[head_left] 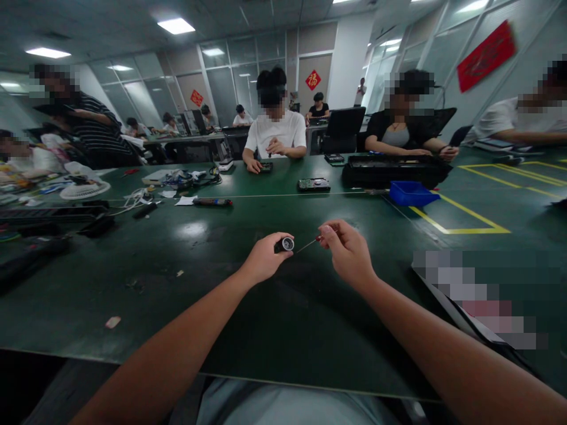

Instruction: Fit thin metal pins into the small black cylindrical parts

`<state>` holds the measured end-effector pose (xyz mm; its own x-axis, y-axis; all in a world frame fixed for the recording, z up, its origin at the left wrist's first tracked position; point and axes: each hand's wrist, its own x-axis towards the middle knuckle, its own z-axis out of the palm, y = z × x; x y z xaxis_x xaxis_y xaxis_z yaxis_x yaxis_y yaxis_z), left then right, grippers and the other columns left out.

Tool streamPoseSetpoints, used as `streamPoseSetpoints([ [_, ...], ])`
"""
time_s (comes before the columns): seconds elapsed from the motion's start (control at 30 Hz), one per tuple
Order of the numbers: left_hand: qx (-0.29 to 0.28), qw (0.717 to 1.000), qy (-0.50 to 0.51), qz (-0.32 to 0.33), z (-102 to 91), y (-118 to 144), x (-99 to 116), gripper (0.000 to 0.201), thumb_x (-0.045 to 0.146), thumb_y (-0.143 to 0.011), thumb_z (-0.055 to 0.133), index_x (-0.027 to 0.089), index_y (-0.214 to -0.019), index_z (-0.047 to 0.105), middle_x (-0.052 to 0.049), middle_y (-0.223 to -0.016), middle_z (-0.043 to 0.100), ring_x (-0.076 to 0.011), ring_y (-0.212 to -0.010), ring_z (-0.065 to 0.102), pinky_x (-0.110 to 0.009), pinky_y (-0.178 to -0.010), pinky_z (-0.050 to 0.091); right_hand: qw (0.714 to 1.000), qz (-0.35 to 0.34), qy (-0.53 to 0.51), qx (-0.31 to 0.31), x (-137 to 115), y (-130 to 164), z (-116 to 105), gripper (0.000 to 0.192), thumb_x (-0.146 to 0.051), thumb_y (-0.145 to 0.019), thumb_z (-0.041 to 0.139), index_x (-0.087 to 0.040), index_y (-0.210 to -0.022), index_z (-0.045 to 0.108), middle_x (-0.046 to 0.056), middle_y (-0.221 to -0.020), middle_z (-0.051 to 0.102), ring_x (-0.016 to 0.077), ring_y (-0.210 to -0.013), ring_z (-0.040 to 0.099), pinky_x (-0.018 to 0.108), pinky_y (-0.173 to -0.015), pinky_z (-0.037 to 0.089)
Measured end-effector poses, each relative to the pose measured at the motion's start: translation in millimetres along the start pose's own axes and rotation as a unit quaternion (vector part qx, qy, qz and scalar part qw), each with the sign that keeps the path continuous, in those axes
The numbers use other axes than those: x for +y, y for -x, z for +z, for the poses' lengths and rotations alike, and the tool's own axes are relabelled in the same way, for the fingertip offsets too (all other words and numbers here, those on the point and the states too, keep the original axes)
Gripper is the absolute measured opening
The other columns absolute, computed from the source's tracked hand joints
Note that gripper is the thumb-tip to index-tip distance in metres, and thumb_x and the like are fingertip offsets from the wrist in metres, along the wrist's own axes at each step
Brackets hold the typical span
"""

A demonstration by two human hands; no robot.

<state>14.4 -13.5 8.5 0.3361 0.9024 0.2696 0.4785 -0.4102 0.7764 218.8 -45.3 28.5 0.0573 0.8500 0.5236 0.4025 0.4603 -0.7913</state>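
Observation:
In my left hand [266, 255] is a short black cylinder [287, 244], its round, silver-rimmed end turned up toward the camera. Thumb and fingers close around its sides. What kind of device it is, I cannot make out. My right hand [348, 249] pinches the reddish handle of a thin screwdriver [309, 244]. Its slender metal shaft points left and down, with the tip close to the cylinder's open end but apart from it. Both hands are raised above the green table [283, 330].
Across the table a person in a white shirt [277, 133] handles a small dark device. Toward the far side lie a hard drive [313, 184], a blue tray [413, 193], a long black housing [396, 171] and a dark pen-like tool [213, 202]. Cables and parts clutter the left.

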Motion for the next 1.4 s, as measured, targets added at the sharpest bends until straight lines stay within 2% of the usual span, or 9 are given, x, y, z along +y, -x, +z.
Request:
streamPoseSetpoints([
  [0.53, -0.010, 1.000, -0.004, -0.001, -1.4, 0.5, -2.2, 0.037, 0.016, -0.076, 0.074, 0.024, -0.112, 0.069, -0.008, -0.118, 0.069, -0.0291, -0.112, 0.061, -0.049, -0.103, 0.041, 1.000, -0.001, -0.021, 0.005, 0.6, 0.7, 0.2, 0.025, -0.042, -0.096, 0.050, -0.020, -0.089, 0.062, 0.002, -0.072, 0.066, 0.0162, -0.066, 0.062, 0.031, -0.063, 0.048],
  [0.9, -0.023, 1.000, -0.011, 0.004, -1.1, 2.8, -5.1, 0.039, 0.016, -0.077, 0.075, 0.022, -0.115, 0.070, -0.006, -0.121, 0.068, -0.0246, -0.115, 0.060, -0.041, -0.106, 0.041, 0.998, 0.001, -0.043, 0.047, -5.8, 0.2, -0.8, 0.024, -0.040, -0.095, 0.051, -0.021, -0.083, 0.060, 0.000, -0.064, 0.062, 0.0154, -0.061, 0.060, 0.031, -0.060, 0.047],
  [1.03, -0.027, 0.999, -0.020, 0.000, -1.2, 3.5, -2.6, 0.039, 0.016, -0.078, 0.074, 0.022, -0.116, 0.070, -0.005, -0.120, 0.069, -0.0236, -0.114, 0.061, -0.039, -0.105, 0.042, 0.996, 0.000, -0.068, 0.062, -5.4, -0.8, -0.8, 0.022, -0.039, -0.094, 0.053, -0.020, -0.086, 0.062, 0.000, -0.068, 0.064, 0.0149, -0.062, 0.061, 0.031, -0.060, 0.049],
  [1.2, -0.022, 0.999, -0.023, -0.005, -2.2, 3.6, 1.8, 0.040, 0.017, -0.078, 0.074, 0.021, -0.118, 0.068, -0.005, -0.120, 0.069, -0.0234, -0.113, 0.062, -0.038, -0.103, 0.044, 0.995, 0.000, -0.085, 0.045, -5.5, -0.7, 0.2, 0.020, -0.039, -0.094, 0.054, -0.020, -0.091, 0.062, 0.002, -0.072, 0.067, 0.0160, -0.065, 0.063, 0.032, -0.063, 0.051],
  [1.4, -0.013, 1.000, -0.025, 0.001, -1.7, 3.6, 3.3, 0.037, 0.017, -0.078, 0.074, 0.020, -0.115, 0.069, -0.005, -0.118, 0.070, -0.0226, -0.111, 0.063, -0.037, -0.102, 0.044, 0.998, 0.013, -0.053, 0.028, 0.3, 0.0, 3.1, 0.021, -0.040, -0.094, 0.054, -0.020, -0.092, 0.061, 0.003, -0.076, 0.069, 0.0169, -0.068, 0.066, 0.033, -0.066, 0.052],
])
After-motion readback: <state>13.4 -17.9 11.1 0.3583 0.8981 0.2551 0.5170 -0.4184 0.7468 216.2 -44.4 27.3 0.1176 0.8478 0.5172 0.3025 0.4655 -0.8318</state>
